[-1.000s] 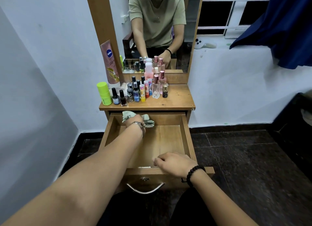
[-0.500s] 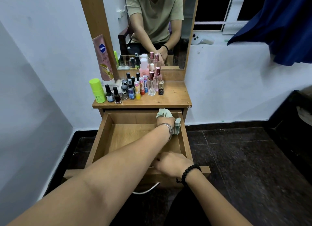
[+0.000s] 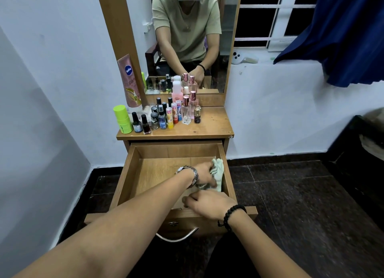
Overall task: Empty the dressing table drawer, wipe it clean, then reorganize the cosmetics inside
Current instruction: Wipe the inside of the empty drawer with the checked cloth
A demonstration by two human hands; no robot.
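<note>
Drawer (image 3: 133, 186), one, pulled fully out, bare wood inside: emptying looks complete, wiping is under way, restocking not begun. Right hand (image 3: 207, 205), fingers curled over the drawer's front edge, apparently bracing it. Left hand (image 3: 204, 174), bunched around one pale green cloth (image 3: 218, 170), pressed against the drawer's right inner wall near the front. Tabletop (image 3: 212, 126), beyond: cosmetics standing in a cluster at its left half, roughly fifteen upright pieces, exact count uncertain where they overlap; among them one lime-green stick (image 3: 122, 119), two clear perfume bottles with rose caps (image 3: 186, 112), one pink tube (image 3: 129, 80) leaning on the mirror frame.
</note>
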